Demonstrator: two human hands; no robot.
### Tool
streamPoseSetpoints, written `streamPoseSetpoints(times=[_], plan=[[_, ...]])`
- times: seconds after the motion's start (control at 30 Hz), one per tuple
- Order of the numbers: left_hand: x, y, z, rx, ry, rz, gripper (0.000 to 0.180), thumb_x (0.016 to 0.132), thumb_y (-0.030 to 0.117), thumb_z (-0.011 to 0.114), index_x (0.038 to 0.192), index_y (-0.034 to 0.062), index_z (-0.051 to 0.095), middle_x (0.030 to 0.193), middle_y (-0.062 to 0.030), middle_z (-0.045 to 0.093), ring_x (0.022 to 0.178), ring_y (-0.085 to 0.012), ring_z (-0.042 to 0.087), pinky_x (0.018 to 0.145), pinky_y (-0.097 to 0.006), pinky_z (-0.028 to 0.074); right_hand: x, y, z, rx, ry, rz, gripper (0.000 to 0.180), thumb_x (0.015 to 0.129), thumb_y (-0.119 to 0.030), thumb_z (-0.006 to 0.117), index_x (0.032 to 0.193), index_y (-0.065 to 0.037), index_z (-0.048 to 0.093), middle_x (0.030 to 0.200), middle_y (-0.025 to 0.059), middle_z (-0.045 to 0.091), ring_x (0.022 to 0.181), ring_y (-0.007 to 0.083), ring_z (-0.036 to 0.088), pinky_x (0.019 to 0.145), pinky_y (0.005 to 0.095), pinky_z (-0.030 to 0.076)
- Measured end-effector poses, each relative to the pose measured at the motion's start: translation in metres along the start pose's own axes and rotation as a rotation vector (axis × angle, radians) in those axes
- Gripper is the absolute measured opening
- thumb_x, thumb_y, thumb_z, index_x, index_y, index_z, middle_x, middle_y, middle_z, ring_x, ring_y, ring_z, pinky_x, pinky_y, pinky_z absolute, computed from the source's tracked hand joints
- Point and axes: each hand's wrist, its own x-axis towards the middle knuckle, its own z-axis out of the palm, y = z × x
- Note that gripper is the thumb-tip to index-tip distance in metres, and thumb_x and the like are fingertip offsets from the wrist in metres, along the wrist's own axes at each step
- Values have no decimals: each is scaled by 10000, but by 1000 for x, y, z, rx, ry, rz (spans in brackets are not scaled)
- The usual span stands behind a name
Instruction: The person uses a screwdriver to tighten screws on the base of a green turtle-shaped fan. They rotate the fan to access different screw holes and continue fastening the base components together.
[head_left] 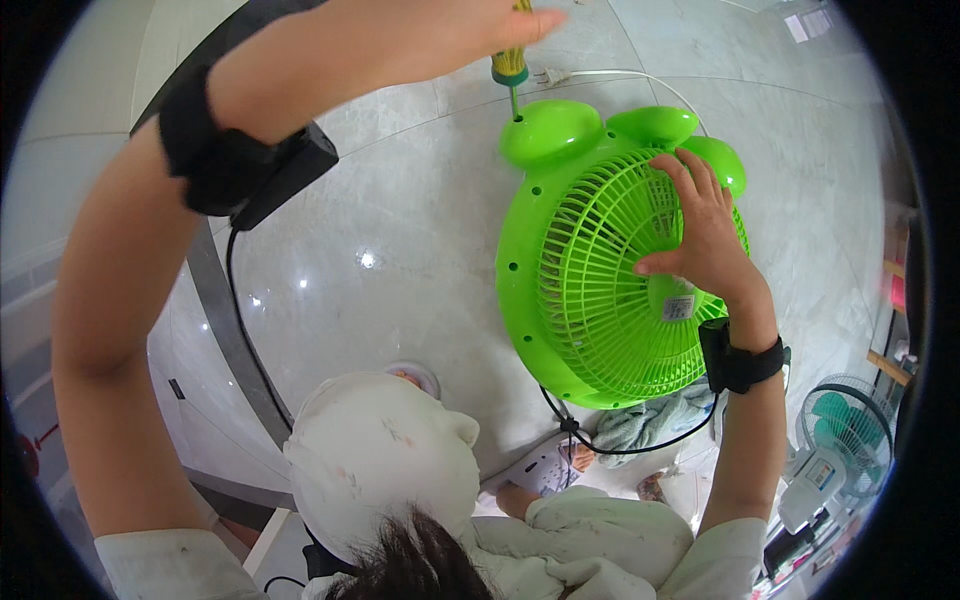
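A bright green fan housing [516,285] with a round slatted grille [600,340] lies on the tiled floor, its rounded lobes toward the far side. My left hand [480,28] is closed around a screwdriver [510,68] with a yellow and green handle, and the upper edge cuts off part of both. The screwdriver stands nearly upright, its tip at a hole in the far left lobe [550,135]. Spread over the grille, my right hand [708,230] touches it with thumb and fingers apart. Small dark holes run along the housing's left rim.
A white power cord with a plug [553,76] lies on the floor beyond the housing. Near its close edge are a grey-green cloth [655,415] and a foot in a light clog [545,468]. Another fan [845,430] stands at right. Black cables run from both wrist straps.
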Motion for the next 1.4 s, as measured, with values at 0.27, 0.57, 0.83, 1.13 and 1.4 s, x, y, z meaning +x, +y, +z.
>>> streamPoseSetpoints(times=[0.27, 0.57, 0.83, 1.13, 1.4], plan=[[-12, 23, -2, -66, -17, 66, 354, 868, 130, 650, 1135, -28, 481, 980, -199, 611, 903, -306, 598, 795, -390, 478, -6, 14, 14, 85, 80, -82, 1107, 480, -377, 910, 1440, -234, 378, 1542, 116, 280, 1453, 373, 202, 1126, 663, 131], [-3, 13, 7, -46, -67, 73, 337, 880, 171, 590, 1124, -47, 510, 818, -207, 645, 794, -315, 634, 720, -395, 506, -7, 22, 19, 64, 101, -123, 1119, 508, -463, 885, 1470, -245, 357, 1571, 115, 261, 1476, 365, 152, 1139, 645, 97], [6, 7, 14, -79, 30, 211, 388, 868, 249, 644, 1051, -67, 511, 823, -200, 667, 785, -376, 645, 727, -444, 516, -3, 27, 23, 106, 127, -146, 1074, 517, -445, 892, 1453, -276, 392, 1562, 124, 283, 1466, 370, 177, 1134, 644, 105], [-15, 14, 17, -90, 218, 199, 458, 851, 263, 677, 1123, -62, 504, 860, -220, 662, 808, -384, 645, 718, -423, 521, -3, 32, 24, 76, 93, -150, 1098, 546, -524, 859, 1480, -246, 352, 1582, 104, 245, 1476, 379, 139, 1134, 650, 91], [10, 3, 17, 97, 177, -145, 426, 841, 253, 678, 1133, -20, 533, 889, -217, 676, 839, -372, 656, 757, -409, 527, -2, 35, 26, 39, 114, -164, 1093, 560, -591, 827, 1481, -245, 350, 1580, 111, 247, 1472, 387, 152, 1127, 651, 110]])
